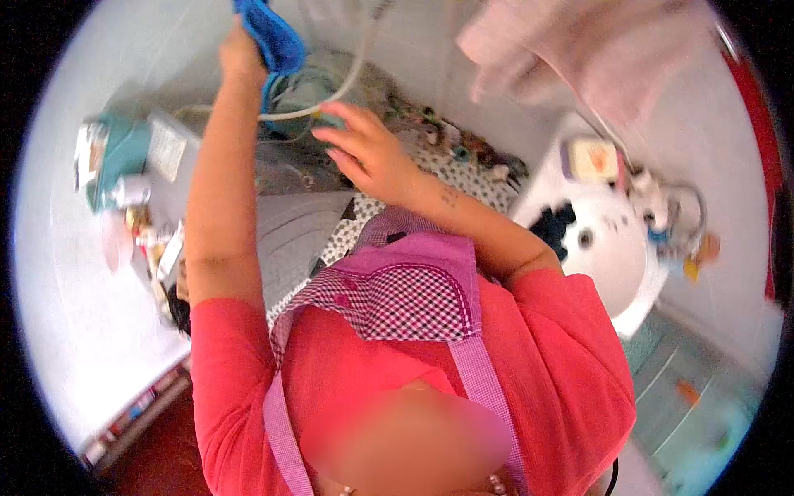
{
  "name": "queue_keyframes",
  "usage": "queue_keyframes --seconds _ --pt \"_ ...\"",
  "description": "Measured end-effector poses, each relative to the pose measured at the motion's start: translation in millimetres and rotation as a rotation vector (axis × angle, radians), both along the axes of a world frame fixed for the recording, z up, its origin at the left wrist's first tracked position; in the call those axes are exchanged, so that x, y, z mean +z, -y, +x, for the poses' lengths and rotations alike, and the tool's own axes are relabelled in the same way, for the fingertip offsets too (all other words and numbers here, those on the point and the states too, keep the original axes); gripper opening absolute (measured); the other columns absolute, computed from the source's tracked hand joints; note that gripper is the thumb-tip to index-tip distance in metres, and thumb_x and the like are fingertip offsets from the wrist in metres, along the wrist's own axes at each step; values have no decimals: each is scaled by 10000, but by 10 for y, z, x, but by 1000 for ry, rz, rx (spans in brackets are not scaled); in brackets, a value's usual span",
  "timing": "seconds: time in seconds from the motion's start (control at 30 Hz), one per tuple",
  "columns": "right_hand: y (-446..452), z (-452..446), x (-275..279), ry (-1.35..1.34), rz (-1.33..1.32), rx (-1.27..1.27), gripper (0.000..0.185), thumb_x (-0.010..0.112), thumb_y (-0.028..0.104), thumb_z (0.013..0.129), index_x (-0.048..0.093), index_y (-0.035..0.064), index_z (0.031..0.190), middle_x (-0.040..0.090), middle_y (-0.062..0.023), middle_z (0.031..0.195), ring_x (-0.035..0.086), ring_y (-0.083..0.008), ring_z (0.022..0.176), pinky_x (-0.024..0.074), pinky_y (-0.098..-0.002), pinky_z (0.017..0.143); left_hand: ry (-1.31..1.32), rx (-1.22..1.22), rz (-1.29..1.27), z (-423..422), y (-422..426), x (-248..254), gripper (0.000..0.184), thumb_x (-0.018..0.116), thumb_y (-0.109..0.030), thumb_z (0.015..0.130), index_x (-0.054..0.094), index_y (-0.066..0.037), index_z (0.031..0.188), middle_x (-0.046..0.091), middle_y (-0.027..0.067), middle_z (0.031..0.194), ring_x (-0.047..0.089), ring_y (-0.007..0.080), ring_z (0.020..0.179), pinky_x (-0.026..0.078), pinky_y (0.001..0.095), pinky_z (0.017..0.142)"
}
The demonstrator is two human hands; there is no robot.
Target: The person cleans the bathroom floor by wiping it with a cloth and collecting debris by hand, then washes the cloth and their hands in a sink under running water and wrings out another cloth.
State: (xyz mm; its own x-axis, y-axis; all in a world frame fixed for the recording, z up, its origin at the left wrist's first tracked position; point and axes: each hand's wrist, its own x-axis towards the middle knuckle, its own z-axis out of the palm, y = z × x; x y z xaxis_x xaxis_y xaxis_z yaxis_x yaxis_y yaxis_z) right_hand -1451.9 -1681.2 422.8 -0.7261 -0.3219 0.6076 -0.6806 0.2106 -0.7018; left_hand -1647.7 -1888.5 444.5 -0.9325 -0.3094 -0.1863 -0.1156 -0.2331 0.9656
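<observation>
My left hand (240, 56) is raised at the top left, its fingers closed on a blue cloth (277, 41) that hangs down beside the wrist. Nearer the middle, my right hand (368, 157) is lifted with its fingers apart and nothing in it. A pale hose (351, 78) curves down past the blue cloth and runs behind the fingertips of my right hand. Behind the hose stands a greenish, see-through container (310, 91), partly hidden and blurred.
At the right is a white sink (616, 248) with a dark cloth (552, 230) on its edge and a soap box (594, 159) behind. Pink towels (579, 50) hang above. Bottles and a teal container (124, 153) stand left. Small items line the patterned floor's back edge.
</observation>
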Motion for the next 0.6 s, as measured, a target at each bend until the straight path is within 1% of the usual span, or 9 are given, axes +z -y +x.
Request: queue_keyframes --seconds 0.03,0.1,0.13,0.2,0.27,0.37,0.47,0.57,0.6 --pt "-124 138 -118 54 -12 -35 299 560 60 754 551 45 1053 443 -151 1199 440 -330 1094 356 -396 930 15 21 27 123 -228 223 538 410 -423 890 406 -4 1227 487 155 1196 484 284 1082 378 399 935" --pt "-413 436 -273 111 92 -211 305 539 32 752 549 43 1057 452 -148 1187 451 -327 1083 363 -392 922 -75 -183 91 -13 -121 30 632 397 -475 881 308 -12 1302 366 150 1315 374 298 1190 310 462 975" --pt "-596 563 -353 141 150 -289 309 529 18 751 548 42 1058 457 -146 1182 456 -325 1077 366 -390 918 22 65 -98 26 -203 -17 581 404 -444 885 324 -36 1291 330 138 1328 344 280 1196 276 466 980" --pt "-989 794 -563 168 199 -527 315 507 -22 747 555 35 1053 483 -131 1155 488 -287 1052 398 -338 875 -116 55 -6 46 -137 -378 518 446 -393 874 356 -49 1250 372 128 1256 347 248 1155 259 442 972" --pt "-1403 1046 -636 140 401 -849 308 535 -14 735 564 38 1037 491 -129 1129 479 -283 1042 381 -346 871 -134 107 -158 380 -385 -735 442 486 -298 861 379 -40 1203 414 108 1154 377 217 1071 276 414 938" --pt "-1712 1120 -778 350 763 -1113 542 603 221 763 402 93 1249 382 -203 1240 373 -391 1113 281 -484 917 14 30 -21 935 -937 -1022 299 503 -159 851 433 -34 1114 473 61 1059 435 170 949 351 311 843" --pt "-1834 1121 -1426 537 667 -985 738 643 358 726 285 116 1325 337 -254 1267 337 -423 1149 315 -531 895 -41 -379 -78 1534 -1375 -1335 254 550 -71 812 513 -45 1062 517 30 937 484 126 848 408 251 758" --pt "-1700 939 -1608 557 457 -850 602 611 242 772 343 114 1295 353 -263 1255 384 -426 1111 351 -462 916 -67 -746 -140 1823 -1674 -1403 266 568 -106 815 518 -63 1073 550 32 1003 510 114 855 430 257 722" --pt "-1735 864 -1713 555 379 -819 523 590 185 799 382 87 1269 422 -219 1224 425 -348 1109 366 -404 919 -46 -843 -118 1907 -1712 -1389 309 579 -112 809 498 -60 1103 538 40 1045 515 123 882 431 259 740"
